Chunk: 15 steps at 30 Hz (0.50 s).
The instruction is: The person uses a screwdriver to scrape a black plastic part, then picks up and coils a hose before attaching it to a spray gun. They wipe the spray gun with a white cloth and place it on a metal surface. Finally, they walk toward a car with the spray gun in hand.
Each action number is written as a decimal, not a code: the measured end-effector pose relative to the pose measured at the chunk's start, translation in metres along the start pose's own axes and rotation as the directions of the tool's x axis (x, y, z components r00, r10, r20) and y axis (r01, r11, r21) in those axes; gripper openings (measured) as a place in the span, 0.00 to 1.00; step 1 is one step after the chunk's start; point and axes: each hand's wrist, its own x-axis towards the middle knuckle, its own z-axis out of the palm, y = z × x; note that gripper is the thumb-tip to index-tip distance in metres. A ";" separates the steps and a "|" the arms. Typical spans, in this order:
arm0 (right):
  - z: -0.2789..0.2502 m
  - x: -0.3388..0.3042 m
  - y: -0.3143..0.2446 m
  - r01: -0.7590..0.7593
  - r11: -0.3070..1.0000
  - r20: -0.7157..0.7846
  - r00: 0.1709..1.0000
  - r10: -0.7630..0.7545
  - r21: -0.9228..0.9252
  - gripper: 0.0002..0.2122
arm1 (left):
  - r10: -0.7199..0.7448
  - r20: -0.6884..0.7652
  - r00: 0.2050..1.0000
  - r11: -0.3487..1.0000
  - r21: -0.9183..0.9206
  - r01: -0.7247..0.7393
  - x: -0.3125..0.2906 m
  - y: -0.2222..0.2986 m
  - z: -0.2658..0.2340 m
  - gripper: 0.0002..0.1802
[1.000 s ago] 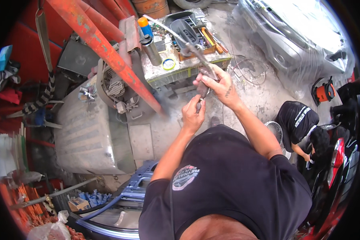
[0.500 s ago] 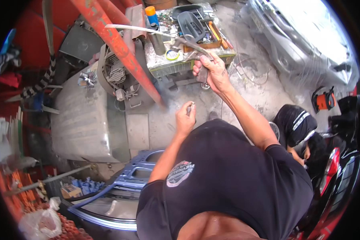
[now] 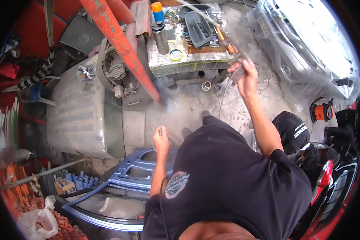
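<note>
My right hand (image 3: 249,80) is raised off the right end of the workbench, closed round a grey hand tool (image 3: 237,74) blurred by motion. A long pale rod (image 3: 198,11) stretches from near that tool over the bench to the upper edge; the blur hides how they join. A thin cable or hose hangs below the tool. Low over the floor, left of my body, my left hand (image 3: 161,141) is closed in a fist. From its top pokes a small metallic tip (image 3: 162,129), the rest hidden by my fingers. A dark cord (image 3: 163,200) runs by my left upper arm.
The workbench (image 3: 188,66) bears a steel bottle (image 3: 160,38), a blue can with orange cap (image 3: 157,13), a tape roll (image 3: 176,55) and a grey tray (image 3: 199,30). A red post (image 3: 120,48) slants nearby. A blue door frame (image 3: 128,172), a crouching co-worker (image 3: 292,132) and a plastic-wrapped car (image 3: 300,52) surround me.
My right hand has swung right, away from the bench front, carrying the tool and rod. My left hand has moved left and lower. The view has shifted slightly.
</note>
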 end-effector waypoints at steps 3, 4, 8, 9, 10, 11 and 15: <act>-0.010 0.026 -0.010 0.057 0.998 -0.056 0.997 -0.055 0.021 0.10 | -0.079 -0.012 0.997 0.996 0.040 0.080 0.000 -0.024 -0.003 0.15; -0.005 0.035 -0.009 0.081 0.996 -0.079 0.994 -0.079 0.025 0.10 | -0.114 -0.005 0.993 0.991 0.063 0.114 0.002 -0.031 -0.005 0.15; 0.009 0.082 -0.011 0.216 0.976 -0.047 0.975 -0.215 0.016 0.14 | -0.133 -0.096 0.986 0.983 0.118 0.144 0.010 -0.049 -0.008 0.18; 0.005 0.100 -0.017 0.262 0.965 -0.028 0.965 -0.262 -0.016 0.16 | -0.113 -0.092 0.989 0.973 0.194 0.129 0.014 -0.054 -0.014 0.20; -0.003 0.118 -0.025 0.307 0.950 -0.009 0.951 -0.308 -0.048 0.18 | -0.115 -0.119 0.986 0.971 0.195 0.137 0.016 -0.059 -0.010 0.21; -0.013 0.136 -0.030 0.344 0.933 -0.029 0.937 -0.349 -0.102 0.19 | -0.118 -0.154 0.981 0.969 0.200 0.148 0.018 -0.059 -0.009 0.21; -0.072 0.201 -0.039 0.382 0.691 -0.024 0.866 -0.500 -0.613 0.21 | -0.124 -0.178 0.976 0.948 0.269 0.170 0.027 -0.062 -0.006 0.22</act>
